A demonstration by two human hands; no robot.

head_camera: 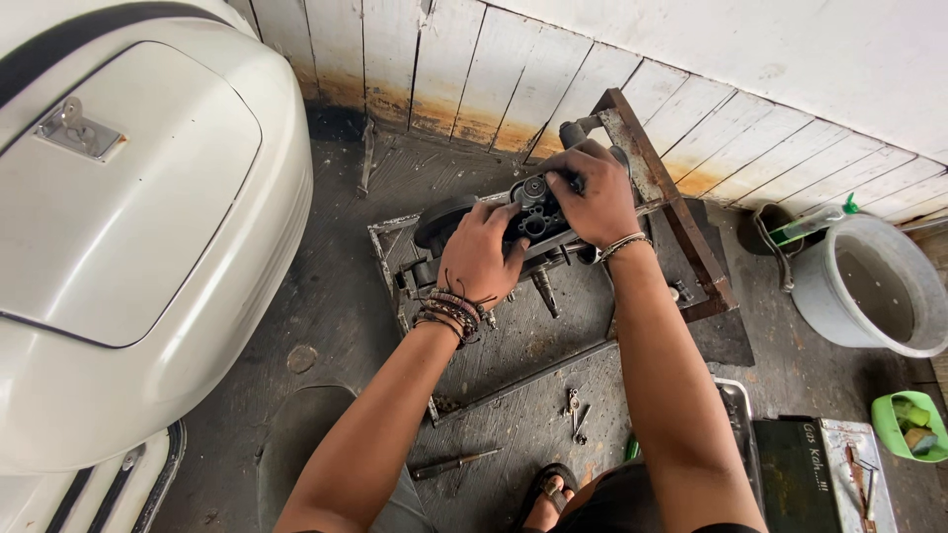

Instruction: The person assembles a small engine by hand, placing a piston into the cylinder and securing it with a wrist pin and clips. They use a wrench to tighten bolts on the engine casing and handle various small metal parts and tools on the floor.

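A dark, greasy engine part (538,209) rests on a rusty metal frame (681,247) on the floor, close to the white plank wall. My left hand (481,255), with several bead bracelets at the wrist, presses on the part's left side. Over the top of the part, my right hand (592,197) grips with its fingers curled at the upper edge; a metal bracelet circles that wrist. Both hands hide much of the part.
A white scooter body (128,217) fills the left. A grey bucket (869,286) stands at the right, a small green tub (913,424) below it. A screwdriver (454,464), keys (575,410) and a dark tool box (825,474) lie near my sandalled foot (548,494).
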